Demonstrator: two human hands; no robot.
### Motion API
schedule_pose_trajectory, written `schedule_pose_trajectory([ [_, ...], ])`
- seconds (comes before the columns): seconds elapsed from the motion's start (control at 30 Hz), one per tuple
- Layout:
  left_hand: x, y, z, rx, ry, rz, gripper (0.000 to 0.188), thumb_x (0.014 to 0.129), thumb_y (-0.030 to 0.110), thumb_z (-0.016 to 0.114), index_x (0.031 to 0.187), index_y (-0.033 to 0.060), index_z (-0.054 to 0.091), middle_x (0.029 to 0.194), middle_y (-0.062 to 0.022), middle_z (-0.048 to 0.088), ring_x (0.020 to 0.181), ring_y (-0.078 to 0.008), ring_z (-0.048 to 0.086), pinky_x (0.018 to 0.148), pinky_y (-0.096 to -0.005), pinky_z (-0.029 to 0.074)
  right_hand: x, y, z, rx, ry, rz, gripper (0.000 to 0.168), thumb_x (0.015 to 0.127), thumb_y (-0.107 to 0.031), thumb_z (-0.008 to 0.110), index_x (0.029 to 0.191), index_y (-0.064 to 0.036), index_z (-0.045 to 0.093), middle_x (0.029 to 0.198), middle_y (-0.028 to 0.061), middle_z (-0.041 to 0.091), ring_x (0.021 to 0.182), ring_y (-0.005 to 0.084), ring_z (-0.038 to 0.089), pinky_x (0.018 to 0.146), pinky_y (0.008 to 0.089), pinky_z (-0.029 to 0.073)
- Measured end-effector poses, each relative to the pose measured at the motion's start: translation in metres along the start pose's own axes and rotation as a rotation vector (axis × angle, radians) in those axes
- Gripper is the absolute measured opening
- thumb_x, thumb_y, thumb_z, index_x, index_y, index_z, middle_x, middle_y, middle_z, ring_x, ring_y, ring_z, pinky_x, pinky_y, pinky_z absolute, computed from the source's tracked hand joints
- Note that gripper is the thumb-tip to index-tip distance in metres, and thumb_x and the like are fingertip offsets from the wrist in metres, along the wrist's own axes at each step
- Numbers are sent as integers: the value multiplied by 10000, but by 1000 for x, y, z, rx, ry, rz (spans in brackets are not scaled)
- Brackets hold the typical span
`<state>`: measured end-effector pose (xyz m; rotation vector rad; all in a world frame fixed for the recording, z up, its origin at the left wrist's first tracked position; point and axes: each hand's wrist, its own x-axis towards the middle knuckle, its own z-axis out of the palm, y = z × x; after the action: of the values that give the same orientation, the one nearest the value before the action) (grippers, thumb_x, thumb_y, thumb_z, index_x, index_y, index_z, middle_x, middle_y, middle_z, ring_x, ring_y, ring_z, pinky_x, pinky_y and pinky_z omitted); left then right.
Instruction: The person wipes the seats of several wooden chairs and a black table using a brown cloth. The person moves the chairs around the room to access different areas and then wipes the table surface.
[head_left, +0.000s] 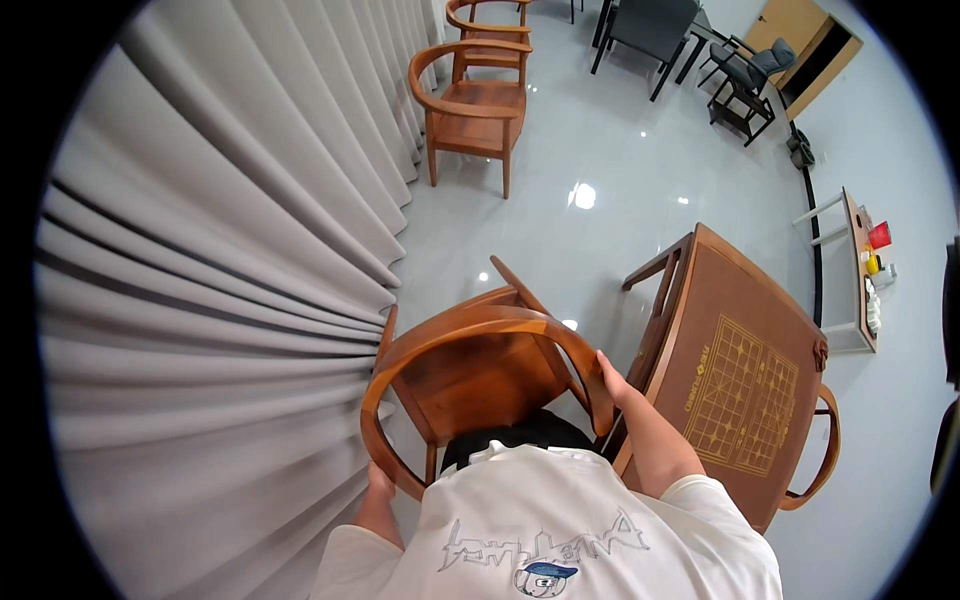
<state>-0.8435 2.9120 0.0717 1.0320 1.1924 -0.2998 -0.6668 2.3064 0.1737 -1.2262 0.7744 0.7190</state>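
A wooden armchair (480, 375) with a curved back rail is directly in front of my body, its seat towards me and its legs pointing away. My left hand (380, 480) grips the end of the curved rail at the lower left, partly hidden behind the wood. My right hand (613, 381) holds the other side of the rail, close to the edge of a wooden table (757, 270). The table has a brown top with a golden board-game grid (742, 397) printed on it. Some of the chair's legs are hidden by its seat and rail.
Long grey curtains (225, 262) hang on the left, touching the chair's side. Two more wooden armchairs (480, 112) stand ahead along them. Another chair (825, 450) is beyond the table. A side table (859, 277) lines the right wall; dark chairs (652, 30) stand farther off.
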Motion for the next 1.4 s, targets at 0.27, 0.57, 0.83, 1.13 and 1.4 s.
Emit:
schedule_pose_trajectory([
  [0.27, -4, 39, 137, -93, -158, 136, 604, 1046, 473, 279, 1491, 73, 359, 1558, -56, 369, 1420, -245, 353, 1178, -376, 250, 55, -122, -61, 1, -63, -188, 883, 943, -706, 387, 1504, -25, 356, 1566, 111, 335, 1439, 268, 300, 1186, 380, 196],
  [0.57, 34, 60, 206, -130, -57, 77, 612, 1038, 466, 212, 1500, 90, 348, 1579, -55, 336, 1445, -255, 312, 1181, -413, 222, 125, -259, -25, -141, -7, -256, 722, 1006, -585, 389, 1443, -12, 424, 1470, 153, 454, 1313, 312, 450, 1096, 436, 354],
  [0.83, 67, 114, 289, -232, -35, 59, 602, 1032, 457, 271, 1523, 113, 317, 1592, -62, 305, 1448, -251, 303, 1165, -376, 246, 241, -330, -6, -535, 161, -263, 847, 966, -664, 375, 1431, 42, 419, 1459, 224, 448, 1335, 335, 441, 1123, 430, 328],
  [1.13, 98, 159, 333, -306, 183, 99, 621, 1039, 483, 306, 1467, 42, 399, 1500, -83, 438, 1373, -249, 408, 1148, -350, 284, 347, -418, 49, -831, 66, -79, 937, 894, -753, 400, 1419, 21, 450, 1417, 228, 503, 1330, 335, 461, 1113, 414, 333],
  [1.4, 117, 177, 361, -209, 213, 65, 766, 907, 563, 536, 1422, 4, 439, 1374, -142, 536, 1272, -269, 495, 1095, -369, 350, 424, -499, 118, -1073, -15, -108, 953, 900, -755, 399, 1415, 46, 433, 1378, 220, 525, 1289, 318, 492, 1088, 416, 356],
])
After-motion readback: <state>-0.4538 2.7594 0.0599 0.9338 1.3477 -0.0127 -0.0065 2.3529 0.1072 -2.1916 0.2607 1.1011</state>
